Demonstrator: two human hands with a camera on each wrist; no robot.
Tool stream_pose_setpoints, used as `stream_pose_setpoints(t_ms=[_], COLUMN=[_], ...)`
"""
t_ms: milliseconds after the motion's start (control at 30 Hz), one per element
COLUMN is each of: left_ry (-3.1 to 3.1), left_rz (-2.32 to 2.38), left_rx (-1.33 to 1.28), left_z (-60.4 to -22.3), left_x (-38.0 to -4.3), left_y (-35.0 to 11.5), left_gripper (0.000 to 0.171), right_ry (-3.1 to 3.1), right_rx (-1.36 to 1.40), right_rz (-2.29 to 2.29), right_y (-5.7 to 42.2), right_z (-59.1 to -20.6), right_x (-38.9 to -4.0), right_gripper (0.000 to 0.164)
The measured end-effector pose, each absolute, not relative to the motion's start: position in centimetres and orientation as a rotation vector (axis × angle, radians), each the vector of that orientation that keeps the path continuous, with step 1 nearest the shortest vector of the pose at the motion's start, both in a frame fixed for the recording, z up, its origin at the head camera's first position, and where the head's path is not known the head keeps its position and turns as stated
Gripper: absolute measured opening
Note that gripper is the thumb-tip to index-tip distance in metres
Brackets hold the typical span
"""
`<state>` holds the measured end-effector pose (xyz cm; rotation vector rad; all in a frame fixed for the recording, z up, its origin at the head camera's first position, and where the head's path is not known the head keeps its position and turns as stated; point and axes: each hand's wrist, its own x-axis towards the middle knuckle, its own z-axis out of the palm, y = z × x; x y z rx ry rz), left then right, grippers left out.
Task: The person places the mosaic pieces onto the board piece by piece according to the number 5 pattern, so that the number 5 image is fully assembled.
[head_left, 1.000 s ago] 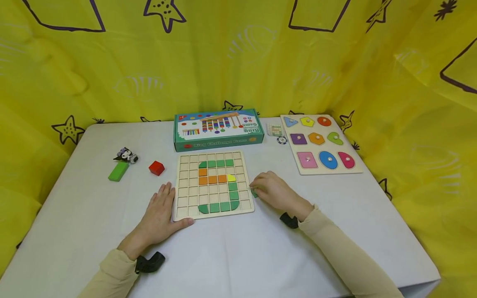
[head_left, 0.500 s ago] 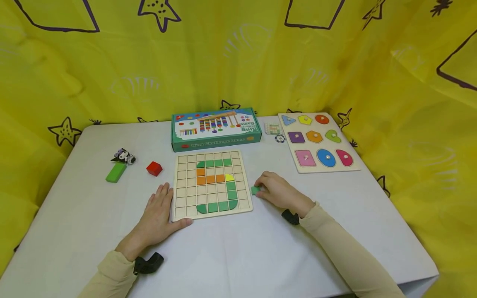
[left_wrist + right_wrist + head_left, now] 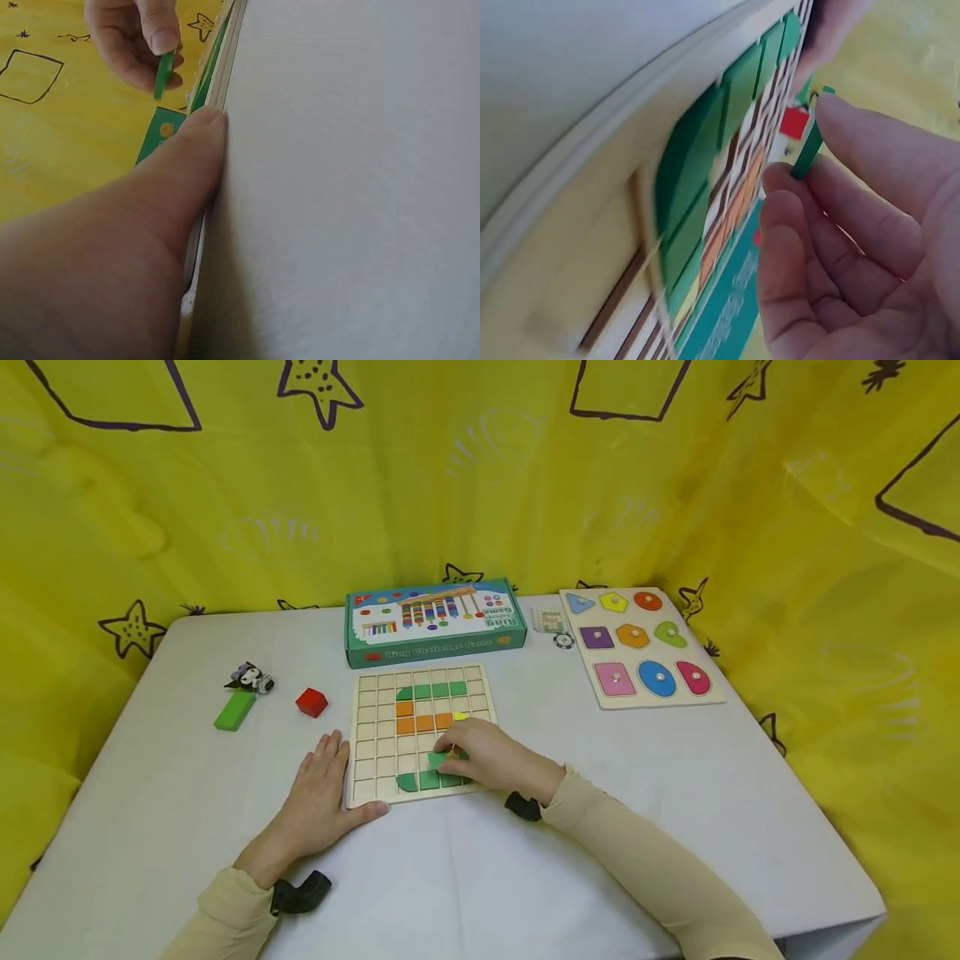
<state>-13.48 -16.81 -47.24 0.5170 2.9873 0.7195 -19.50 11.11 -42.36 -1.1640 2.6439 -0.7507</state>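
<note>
My right hand (image 3: 487, 756) pinches a small green square tile (image 3: 437, 761) between thumb and fingertips, over the lower part of a wooden grid board (image 3: 371, 743). In the right wrist view the green tile (image 3: 810, 142) is held edge-on, apart from the board. Set in the grid are green tiles (image 3: 438, 690) along the top, several orange tiles (image 3: 425, 722), a yellow piece (image 3: 461, 717) and a bottom row of green ones, partly hidden by the right hand. My left hand (image 3: 315, 793) lies flat at the board's lower left corner, its thumb (image 3: 195, 142) along the front edge.
Behind the board stands a Ring Challenge Game box (image 3: 435, 622). At right lies a shape puzzle board (image 3: 645, 647), with a small pattern card (image 3: 548, 620) and a round chip (image 3: 563, 641) beside it. To the left are a red cube (image 3: 311, 702), a green block (image 3: 235, 711) and a small figurine (image 3: 251, 677).
My right hand picked up the green tile from beside the board's right edge and carried it left over the grid. The left hand stays in place at the board's corner.
</note>
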Motion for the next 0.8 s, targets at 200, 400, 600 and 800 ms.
stream_pose_setpoints(t_ms=[200, 400, 600, 800], left_ry=[2.975, 2.976, 2.985, 2.988], left_rz=[0.735, 0.734, 0.737, 0.730], left_rx=[0.546, 0.544, 0.534, 0.522], left_z=[-47.4, -47.4, -47.4, -47.1], left_x=[-13.5, -13.6, -13.6, -13.4], left_y=[-16.6, -16.7, -16.8, -17.1], left_gripper=[0.110, 0.110, 0.110, 0.109], right_ry=[2.622, 2.665, 2.682, 2.700], right_rx=[-1.177, -1.313, -1.408, -1.464], right_rz=[-0.741, -0.649, -0.587, -0.577], right_y=[8.5, 6.7, 6.1, 6.0], right_z=[-42.6, -42.9, -42.8, -43.2], right_x=[-19.7, -20.1, -20.2, -20.2], right_gripper=[0.011, 0.011, 0.010, 0.016])
